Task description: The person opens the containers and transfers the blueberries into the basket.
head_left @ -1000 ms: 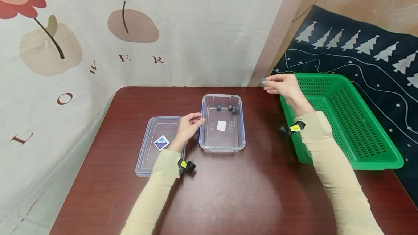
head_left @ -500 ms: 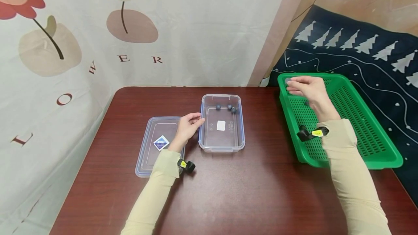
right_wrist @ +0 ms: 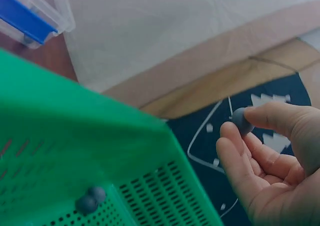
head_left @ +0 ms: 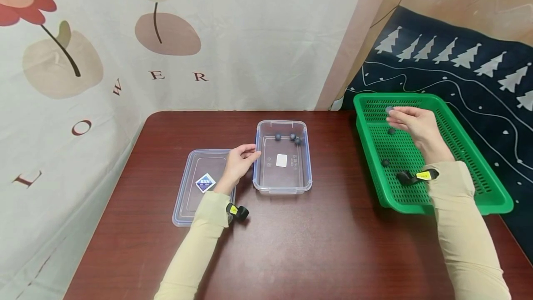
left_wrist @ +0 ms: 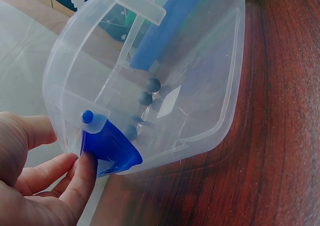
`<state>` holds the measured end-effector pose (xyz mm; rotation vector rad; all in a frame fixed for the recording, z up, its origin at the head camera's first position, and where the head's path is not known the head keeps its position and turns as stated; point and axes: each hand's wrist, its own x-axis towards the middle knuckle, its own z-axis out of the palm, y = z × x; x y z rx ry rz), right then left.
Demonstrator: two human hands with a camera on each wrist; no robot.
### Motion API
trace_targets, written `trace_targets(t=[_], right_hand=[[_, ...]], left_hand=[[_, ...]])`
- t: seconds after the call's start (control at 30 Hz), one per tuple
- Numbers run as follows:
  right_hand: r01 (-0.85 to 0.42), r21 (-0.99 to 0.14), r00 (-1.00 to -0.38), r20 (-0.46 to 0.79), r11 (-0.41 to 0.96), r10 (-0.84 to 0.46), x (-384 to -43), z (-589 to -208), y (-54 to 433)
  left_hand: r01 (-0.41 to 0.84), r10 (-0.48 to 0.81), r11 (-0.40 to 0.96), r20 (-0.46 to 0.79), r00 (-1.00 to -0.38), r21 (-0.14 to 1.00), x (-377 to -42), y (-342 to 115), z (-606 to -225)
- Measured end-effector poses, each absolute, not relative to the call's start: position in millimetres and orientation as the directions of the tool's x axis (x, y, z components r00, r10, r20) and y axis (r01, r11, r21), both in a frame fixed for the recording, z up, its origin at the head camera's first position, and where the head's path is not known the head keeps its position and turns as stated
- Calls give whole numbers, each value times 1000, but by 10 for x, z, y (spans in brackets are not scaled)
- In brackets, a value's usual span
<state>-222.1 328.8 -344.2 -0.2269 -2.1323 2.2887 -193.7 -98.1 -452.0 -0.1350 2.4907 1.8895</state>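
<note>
My left hand (head_left: 239, 165) holds the left side of a clear plastic container (head_left: 270, 183), fingertips at its blue latch (left_wrist: 107, 146) in the left wrist view. Several blueberries (head_left: 278, 137) lie near the far end inside it. Over the far part of a green basket (head_left: 489, 205), my right hand (head_left: 418, 128) pinches one blueberry (right_wrist: 242, 121) between thumb and fingers. More blueberries (head_left: 385, 163) rest on the basket floor below, some at its left side. A clear lid with a blue rim (head_left: 187, 189) lies partly under the left forearm.
The brown table (head_left: 312, 253) carries the container in the middle, the lid at left and the basket at right. A pale printed curtain (head_left: 258, 59) hangs along the back, with a dark tree-patterned cloth (head_left: 454, 78) behind the basket.
My right hand has moved right from the basket's far left corner to over its inside, still pinching the blueberry. The left hand and container have stayed in place.
</note>
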Motion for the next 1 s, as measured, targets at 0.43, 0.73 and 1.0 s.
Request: trace_targets(t=[0.43, 0.73, 1.0], right_hand=[[197, -968, -971, -214, -154, 108, -2232, -3645, 3599], [226, -968, -969, -235, -113, 79, -2280, -3829, 3779], [257, -966, -964, -258, -15, 68, -2325, -3929, 3814]], left_hand=[[-63, -53, 266, -50, -997, 962, -1941, -979, -4522], [-59, -54, 252, -47, -997, 966, -1950, -976, -4524], [-52, -50, 248, -41, -998, 967, -1957, -980, -4543]])
